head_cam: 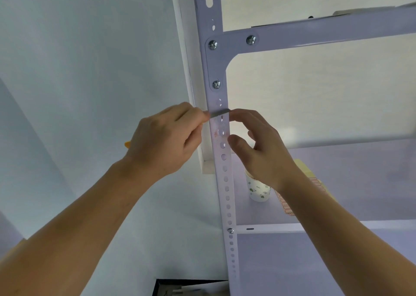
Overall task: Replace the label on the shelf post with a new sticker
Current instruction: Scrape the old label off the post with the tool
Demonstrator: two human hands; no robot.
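A white perforated shelf post (225, 183) runs upright through the middle of the view. A patch of torn label residue (218, 126) with faint reddish marks clings to it at hand height. My left hand (164, 140) grips a utility knife with a yellow handle end (127, 144). Its metal blade (219, 113) lies flat across the post at the top of the residue. My right hand (258, 147) is at the post's right edge, index fingertip touching the blade tip, thumb against the post lower down.
A paper cup (258, 188) with green print stands on the shelf board (337, 226) behind my right wrist. A sheet of red-bordered stickers (286, 205) lies beside it. A black-edged box (191, 287) sits at the bottom. A white wall lies to the left.
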